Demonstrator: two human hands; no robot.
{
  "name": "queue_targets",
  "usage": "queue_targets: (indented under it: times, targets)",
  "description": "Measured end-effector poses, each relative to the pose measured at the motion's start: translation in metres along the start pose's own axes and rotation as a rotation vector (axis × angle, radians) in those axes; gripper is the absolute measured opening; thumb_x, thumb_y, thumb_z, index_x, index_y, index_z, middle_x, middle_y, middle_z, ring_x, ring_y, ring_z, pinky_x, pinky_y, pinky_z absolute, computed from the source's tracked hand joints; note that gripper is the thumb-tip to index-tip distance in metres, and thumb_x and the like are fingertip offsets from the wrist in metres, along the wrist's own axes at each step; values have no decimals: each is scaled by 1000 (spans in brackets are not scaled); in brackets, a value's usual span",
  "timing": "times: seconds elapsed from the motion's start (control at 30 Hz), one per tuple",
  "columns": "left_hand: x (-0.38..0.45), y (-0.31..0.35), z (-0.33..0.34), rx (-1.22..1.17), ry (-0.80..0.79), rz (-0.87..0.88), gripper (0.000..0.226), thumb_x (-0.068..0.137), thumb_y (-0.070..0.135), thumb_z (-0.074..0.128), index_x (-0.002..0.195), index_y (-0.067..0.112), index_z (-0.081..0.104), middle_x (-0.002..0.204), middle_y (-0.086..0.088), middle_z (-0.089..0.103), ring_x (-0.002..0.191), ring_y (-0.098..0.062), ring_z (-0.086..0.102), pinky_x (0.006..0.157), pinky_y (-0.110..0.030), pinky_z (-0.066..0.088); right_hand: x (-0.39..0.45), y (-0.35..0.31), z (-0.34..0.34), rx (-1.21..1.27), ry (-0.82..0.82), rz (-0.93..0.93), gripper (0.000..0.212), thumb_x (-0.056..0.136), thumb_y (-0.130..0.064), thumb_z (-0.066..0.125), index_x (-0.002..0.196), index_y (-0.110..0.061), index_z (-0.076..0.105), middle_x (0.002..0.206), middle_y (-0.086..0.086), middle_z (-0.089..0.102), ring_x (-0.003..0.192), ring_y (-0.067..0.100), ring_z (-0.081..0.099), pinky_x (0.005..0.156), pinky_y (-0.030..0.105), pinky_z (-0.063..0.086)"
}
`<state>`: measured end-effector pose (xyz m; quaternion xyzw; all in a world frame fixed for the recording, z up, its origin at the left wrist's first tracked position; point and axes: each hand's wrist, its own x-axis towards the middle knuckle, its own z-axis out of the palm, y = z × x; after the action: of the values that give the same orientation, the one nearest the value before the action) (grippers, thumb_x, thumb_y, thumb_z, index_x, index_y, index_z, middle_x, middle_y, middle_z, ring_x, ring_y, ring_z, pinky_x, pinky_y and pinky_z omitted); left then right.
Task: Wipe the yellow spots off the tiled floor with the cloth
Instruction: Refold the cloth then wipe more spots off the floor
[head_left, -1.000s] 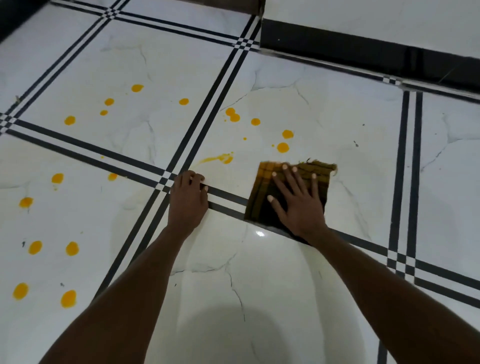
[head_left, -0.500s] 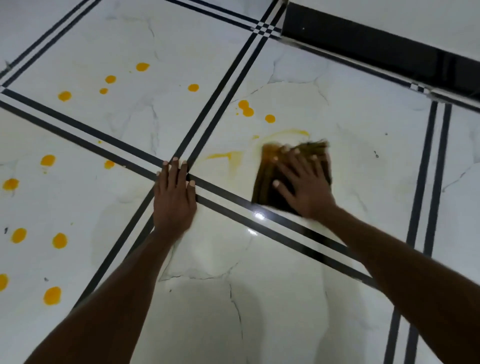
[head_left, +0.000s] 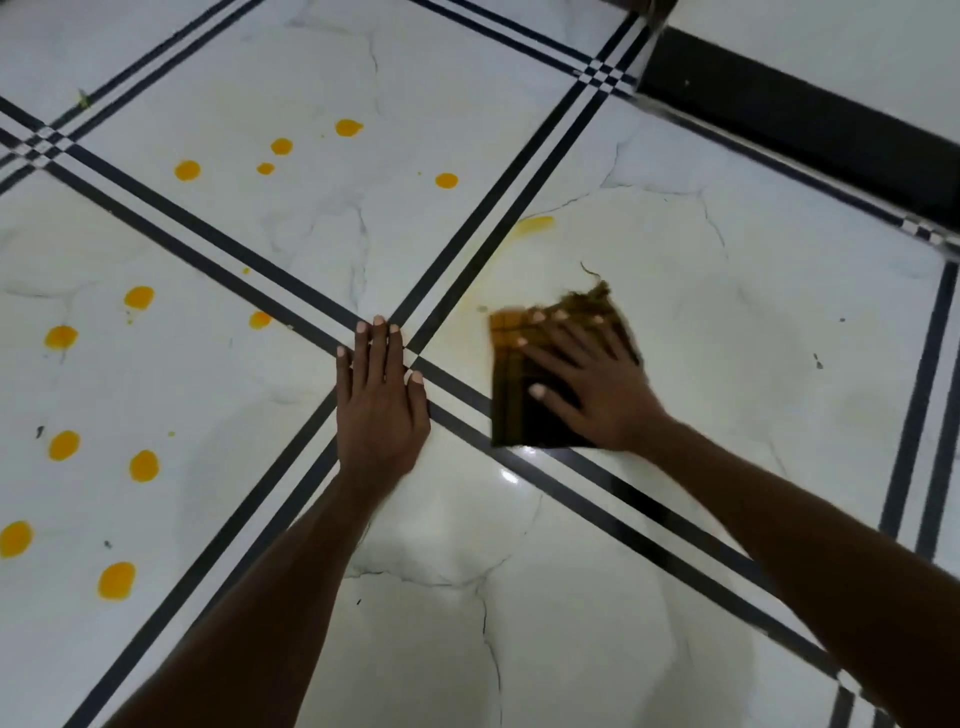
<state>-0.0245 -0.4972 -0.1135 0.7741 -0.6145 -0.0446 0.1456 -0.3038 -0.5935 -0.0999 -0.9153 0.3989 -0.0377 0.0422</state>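
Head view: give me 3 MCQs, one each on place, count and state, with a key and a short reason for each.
1. Where does the left hand rest?
A. on the cloth
B. where the black tile lines cross
C. on a yellow spot

2. How many round yellow spots lie on the far tile beyond the left hand?
A. two
B. five
C. nine

3. How does the right hand meet the cloth?
A. pressed flat, fingers spread
B. pinching one corner in the air
C. not touching

Key: B, the palm lies over the line crossing; B, five spots show there, for instance; A, the open palm covers the cloth on the floor.
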Motion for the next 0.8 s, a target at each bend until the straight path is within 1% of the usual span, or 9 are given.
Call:
queue_targets:
  times: [0.07, 0.23, 0.3, 0.4, 0.43, 0.53, 0.57, 0.67, 0.8]
  targets:
    - [1, 0, 2, 7, -4, -12, 62, 109, 36, 25, 165, 11, 19, 174, -9, 15, 163, -24, 7, 131, -51, 13, 19, 42, -8, -3, 32, 204, 61, 108, -62, 22, 163, -37, 31, 174, 1, 24, 162, 26, 21, 126, 63, 19]
    - [3, -3, 7, 26, -26, 2, 64, 110, 41, 20, 166, 12, 15, 175, -8, 11, 163, -24, 4, 132, -51, 10, 155, 62, -9, 81, 8, 519, 64, 108, -58, 18, 167, -32, 19, 177, 8, 9, 163, 34, 6, 127, 66, 0]
    - [4, -4, 7, 20, -22, 4, 63, 110, 41, 20, 166, 12, 15, 175, -8, 12, 163, -24, 3, 132, -51, 10, 185, 24, -1, 47, 31, 396, 63, 107, -56, 22, 164, -31, 30, 175, 10, 20, 162, 35, 16, 127, 67, 8]
    - [4, -2, 5, 20, -27, 1, 63, 110, 40, 21, 165, 11, 16, 175, -8, 12, 163, -24, 4, 132, -51, 10, 177, 4, 11, -33, 13, -18, 61, 107, -58, 22, 163, -35, 31, 175, 1, 23, 162, 23, 17, 128, 61, 12]
    - [3, -2, 5, 22, -25, -2, 63, 109, 40, 21, 165, 11, 17, 175, -8, 12, 163, -24, 4, 132, -51, 10, 177, 16, 7, -25, 36, -15, 61, 107, -60, 23, 163, -36, 33, 174, 0, 25, 162, 22, 18, 129, 59, 13]
    - [2, 0, 5, 23, -27, 0, 64, 109, 41, 21, 165, 11, 17, 175, -7, 12, 163, -24, 4, 132, -50, 10, 191, 56, -10, 76, 20, 448, 66, 105, -61, 19, 164, -32, 28, 176, 7, 15, 163, 31, 10, 128, 61, 3]
    - [4, -2, 5, 20, -27, -3, 64, 109, 41, 21, 165, 11, 17, 175, -7, 11, 163, -24, 3, 132, -51, 10, 196, 55, -8, 80, -22, 464, 66, 106, -60, 18, 165, -32, 24, 177, 8, 10, 164, 32, 6, 128, 62, -1]
    - [6, -1, 5, 13, -34, 3, 63, 109, 39, 22, 165, 11, 17, 175, -7, 10, 163, -23, 1, 132, -51, 10, 187, 42, 2, -21, 67, 94, 62, 108, -56, 20, 163, -33, 32, 175, 4, 21, 162, 29, 18, 127, 63, 13]
    - [4, -3, 6, 3, -30, -4, 60, 110, 36, 23, 165, 11, 20, 175, -7, 14, 163, -23, 3, 132, -51, 11, 179, 8, 2, 32, 89, 224, 59, 108, -51, 26, 162, -30, 37, 172, 9, 29, 160, 35, 23, 125, 67, 18]
